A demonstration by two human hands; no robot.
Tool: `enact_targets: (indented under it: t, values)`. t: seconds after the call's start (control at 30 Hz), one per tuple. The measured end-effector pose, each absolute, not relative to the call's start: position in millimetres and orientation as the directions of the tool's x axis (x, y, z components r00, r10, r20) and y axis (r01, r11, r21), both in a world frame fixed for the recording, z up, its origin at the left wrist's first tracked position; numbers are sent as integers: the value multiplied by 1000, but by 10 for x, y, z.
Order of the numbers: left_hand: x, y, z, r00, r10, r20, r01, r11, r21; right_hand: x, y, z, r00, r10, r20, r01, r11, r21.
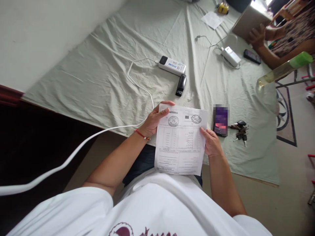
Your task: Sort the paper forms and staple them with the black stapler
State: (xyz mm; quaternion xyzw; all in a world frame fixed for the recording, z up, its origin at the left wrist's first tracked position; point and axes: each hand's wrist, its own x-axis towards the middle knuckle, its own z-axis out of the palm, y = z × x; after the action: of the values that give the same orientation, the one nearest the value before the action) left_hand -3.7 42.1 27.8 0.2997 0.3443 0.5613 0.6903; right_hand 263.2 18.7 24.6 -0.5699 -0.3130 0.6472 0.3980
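I see left hand (153,122), right hand (212,141) pinching printed sheet (180,141), lower centre | phone (220,122), keys (241,131) centre-right | white cable (62,166) crossing lower left

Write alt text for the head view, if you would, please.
A person holds a printed, stamped document in the left grip and right grip at a cloth-covered table. A smartphone and keys lie to the document's right; a white device lies beyond it.

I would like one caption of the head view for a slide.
Left hand and right hand hold a printed sheet near the edge of a cloth-covered table.
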Motion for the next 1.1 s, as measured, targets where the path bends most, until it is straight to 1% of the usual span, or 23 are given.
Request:
enact_targets:
  t: [0.27, 0.53, 0.77, 0.9, 1.03, 1.1]
  values:
    - [-32, 441, 223, 131, 974, -182, -616, 224, 755, 2633, 187, 204, -56, 869, -492, -217, -491, -844]
    - [-16, 447, 178, 91, 987, -131, -642, 159, 750, 2647, 171, 173, 14, 872, -490, -229, -474, -850]
    - [-32, 509, 152, 52, 989, -142, -597, 144, 789, 2622, 171, 181, 24, 875, -484, -203, -470, -859]
    - [-12, 516, 150, 33, 983, -182, -588, 166, 792, 2587, 180, 204, 3, 871, -492, -194, -482, -854]
    - [11, 520, 104, -68, 970, -233, -566, 155, 810, 2564, 214, 195, 52, 872, -486, -194, -469, -862]
    - [15, 522, 82, -72, 966, -250, -532, 175, 828, 2559, 248, 183, 98, 874, -477, -185, -455, -871]
